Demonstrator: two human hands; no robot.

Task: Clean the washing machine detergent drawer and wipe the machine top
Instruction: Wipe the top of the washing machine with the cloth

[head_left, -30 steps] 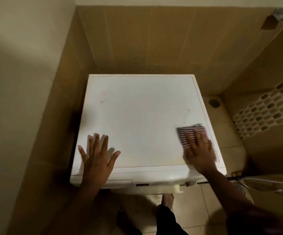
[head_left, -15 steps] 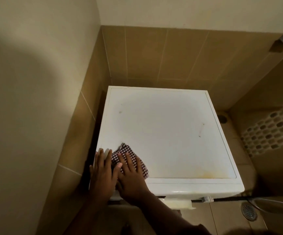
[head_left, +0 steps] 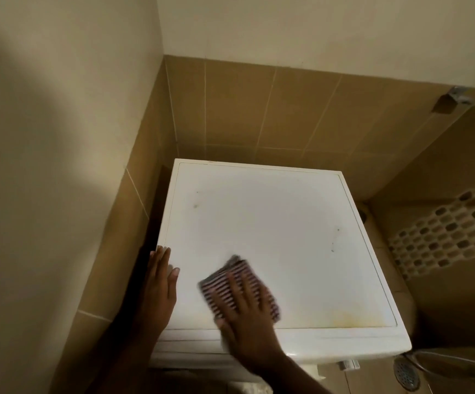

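Observation:
The white washing machine top point(head_left: 273, 223) fills the middle of the head view, with small dark specks and a yellowish stain near its front right. My right hand point(head_left: 247, 317) presses flat on a checked cloth point(head_left: 222, 282) at the front left of the top, fingers spread over it. My left hand point(head_left: 159, 291) rests flat on the left edge of the machine, fingers together, holding nothing. The detergent drawer is hidden below the front edge.
Tan tiled walls point(head_left: 245, 109) close in behind and to the left of the machine. A mosaic tile band point(head_left: 444, 231) runs along the right wall. A floor drain point(head_left: 405, 375) and a metal hose lie at the lower right.
My right hand has slid the cloth from the far right to the left edge, and now back rightward toward the middle. My left hand stays at the left edge.

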